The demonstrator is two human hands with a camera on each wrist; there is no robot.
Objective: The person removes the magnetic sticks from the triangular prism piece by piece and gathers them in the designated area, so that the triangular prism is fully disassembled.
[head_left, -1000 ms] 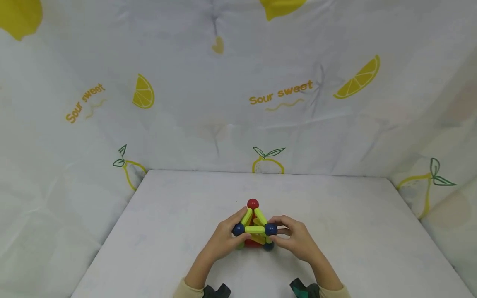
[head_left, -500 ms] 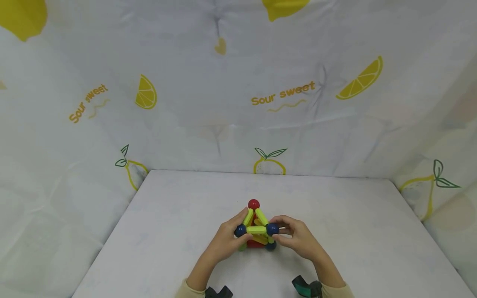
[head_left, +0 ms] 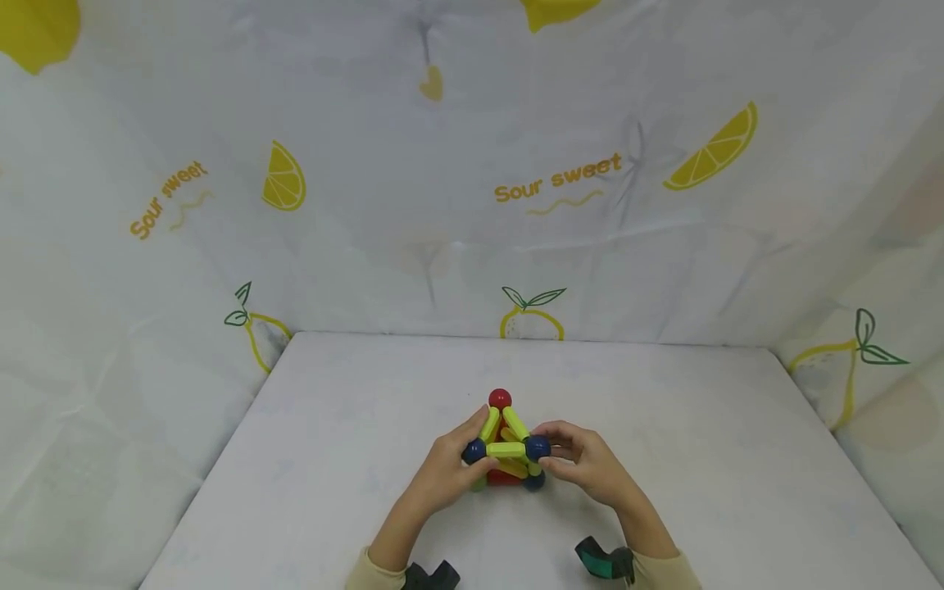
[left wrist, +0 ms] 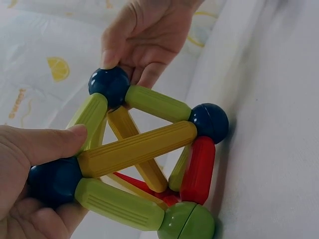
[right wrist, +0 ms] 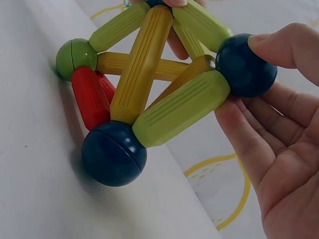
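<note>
A structure of magnetic balls and sticks (head_left: 506, 450) stands on the table between the hands. My left hand (head_left: 446, 471) pinches its upper left navy ball (left wrist: 55, 181) with thumb and fingers. The upper right navy ball (right wrist: 246, 64) is held between thumb and fingers of my right hand (head_left: 590, 463). A lime stick joins these two balls. Yellow sticks (right wrist: 142, 64) run diagonally down from them. At the base are a green ball (left wrist: 187, 221), another navy ball (right wrist: 113, 153) and a red stick (left wrist: 198, 169). A red ball (head_left: 500, 399) tops the far side.
The white table (head_left: 332, 426) extends around the structure on all sides. Behind it hangs a white lemon-print cloth (head_left: 413, 205), also at both sides. Dark straps or mounts (head_left: 605, 560) sit at both wrists.
The head view shifts slightly. Both hands keep the same hold on the navy balls, and the structure stays in place.
</note>
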